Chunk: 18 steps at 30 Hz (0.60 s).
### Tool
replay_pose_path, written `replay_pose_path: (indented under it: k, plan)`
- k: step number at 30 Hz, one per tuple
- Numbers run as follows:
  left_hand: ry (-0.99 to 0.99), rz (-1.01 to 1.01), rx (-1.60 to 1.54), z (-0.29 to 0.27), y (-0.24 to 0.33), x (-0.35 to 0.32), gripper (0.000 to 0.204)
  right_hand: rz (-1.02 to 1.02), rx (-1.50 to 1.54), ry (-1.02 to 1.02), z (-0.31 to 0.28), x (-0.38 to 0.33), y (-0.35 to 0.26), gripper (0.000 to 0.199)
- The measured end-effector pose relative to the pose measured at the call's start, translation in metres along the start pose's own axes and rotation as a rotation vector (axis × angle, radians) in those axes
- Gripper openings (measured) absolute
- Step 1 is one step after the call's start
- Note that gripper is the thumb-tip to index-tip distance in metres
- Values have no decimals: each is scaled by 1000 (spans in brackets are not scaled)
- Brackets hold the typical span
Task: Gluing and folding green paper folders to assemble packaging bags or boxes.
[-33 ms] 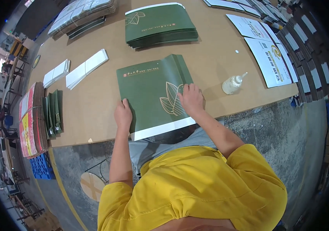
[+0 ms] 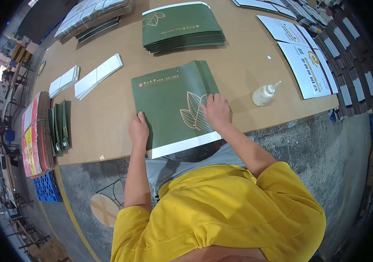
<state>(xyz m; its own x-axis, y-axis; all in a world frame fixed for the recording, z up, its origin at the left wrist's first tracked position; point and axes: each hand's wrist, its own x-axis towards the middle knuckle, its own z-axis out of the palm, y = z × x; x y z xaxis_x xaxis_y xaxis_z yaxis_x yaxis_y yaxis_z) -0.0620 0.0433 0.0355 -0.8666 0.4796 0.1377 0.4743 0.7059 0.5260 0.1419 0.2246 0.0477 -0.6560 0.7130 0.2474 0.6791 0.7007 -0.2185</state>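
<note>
A flat green paper bag lies before me at the table's front, with pale leaf outlines, small gold lettering and a white strip along its near edge. A lengthwise crease runs down its right side. My left hand pinches the bag's left edge, thumb on top and the other fingers hidden underneath. At the right edge, my right hand has its bent fingers closed over the bag beside the leaf print. To the right of that hand stands a white glue bottle with a thin nozzle.
A stack of green printed sheets sits farther back on the brown table. White card strips lie left, near a tied bundle and folded green pieces. White printed boards lie right; a wrapped bundle is far left.
</note>
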Motion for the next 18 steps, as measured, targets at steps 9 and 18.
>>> replay_pose_path:
  k: [9,18]
  plan:
    - [20,50,67,-12,29,-6,37,204,235,-113,-8,9,15,36]
    - [17,24,-56,6,47,-24,29,428,428,-275,-18,22,41,31]
